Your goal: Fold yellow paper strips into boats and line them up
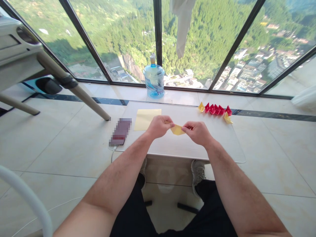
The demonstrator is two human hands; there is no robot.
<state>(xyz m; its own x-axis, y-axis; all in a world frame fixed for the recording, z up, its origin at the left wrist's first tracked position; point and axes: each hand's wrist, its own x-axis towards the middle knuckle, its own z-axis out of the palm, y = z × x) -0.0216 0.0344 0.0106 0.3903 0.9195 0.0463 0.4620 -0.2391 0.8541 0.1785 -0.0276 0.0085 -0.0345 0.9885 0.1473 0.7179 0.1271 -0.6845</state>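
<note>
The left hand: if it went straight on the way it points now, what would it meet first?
Beyond the yellow folded paper that it pinches, the left hand would probably meet the right hand first, though depth is hard to judge here.
</note>
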